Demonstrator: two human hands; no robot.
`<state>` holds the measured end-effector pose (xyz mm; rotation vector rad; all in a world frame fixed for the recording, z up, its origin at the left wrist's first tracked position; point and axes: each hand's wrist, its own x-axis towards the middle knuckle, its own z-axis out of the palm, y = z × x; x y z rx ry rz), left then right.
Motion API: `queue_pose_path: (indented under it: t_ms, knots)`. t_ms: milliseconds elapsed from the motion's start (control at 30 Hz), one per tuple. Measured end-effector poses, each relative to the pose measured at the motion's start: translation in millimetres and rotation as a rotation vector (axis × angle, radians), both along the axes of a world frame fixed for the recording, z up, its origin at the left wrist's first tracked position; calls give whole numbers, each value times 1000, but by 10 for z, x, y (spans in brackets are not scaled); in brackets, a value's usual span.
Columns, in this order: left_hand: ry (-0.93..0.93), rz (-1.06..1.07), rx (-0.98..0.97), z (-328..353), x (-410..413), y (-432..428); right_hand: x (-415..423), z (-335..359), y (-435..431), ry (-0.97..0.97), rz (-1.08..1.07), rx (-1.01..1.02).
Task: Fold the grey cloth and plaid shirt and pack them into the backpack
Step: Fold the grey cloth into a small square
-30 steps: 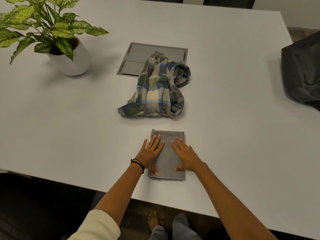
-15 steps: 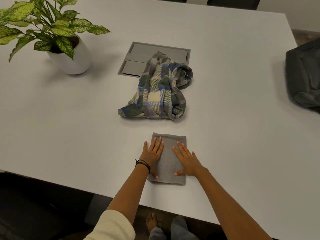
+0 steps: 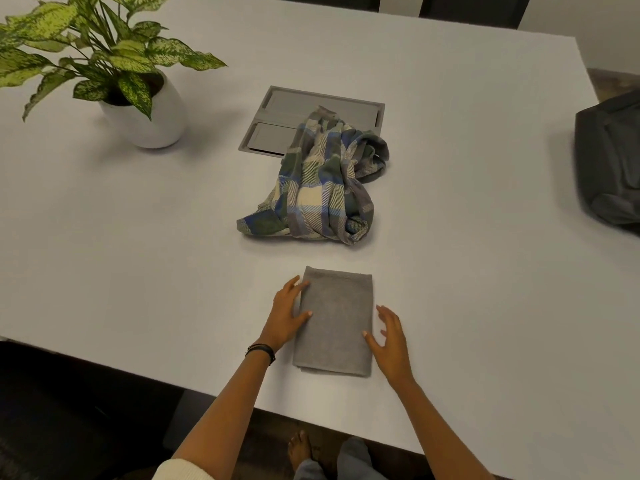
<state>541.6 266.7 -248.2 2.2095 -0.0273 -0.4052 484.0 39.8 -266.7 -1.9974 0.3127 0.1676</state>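
One grey cloth [image 3: 334, 320], one plaid shirt [image 3: 318, 188] and one backpack [image 3: 609, 161] were counted on the white tabletop [image 3: 138, 237], along with one potted plant [image 3: 145, 109] and one recessed grey panel [image 3: 294, 105]. The grey cloth was seen folded into a neat upright rectangle near the front edge. It was flanked by two hands: the left hand [image 3: 287, 313] was laid against its left edge with loosely spread fingers, and the right hand [image 3: 389, 336] was spread at its right edge. The plaid shirt was left crumpled beyond it, partly over the panel. The dark backpack was placed at the far right.
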Motion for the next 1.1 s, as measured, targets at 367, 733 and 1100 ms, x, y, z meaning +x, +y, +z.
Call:
queue_pose_path:
  t_ms: [367, 733, 1100]
  knots:
    - [389, 300, -262, 189, 94, -206, 290, 201, 81, 352, -121, 151]
    - [520, 162, -278, 240, 191, -203, 462, 318, -5, 422, -92, 176]
    - [381, 80, -399, 497, 413, -150, 755, 638, -60, 267, -113, 214]
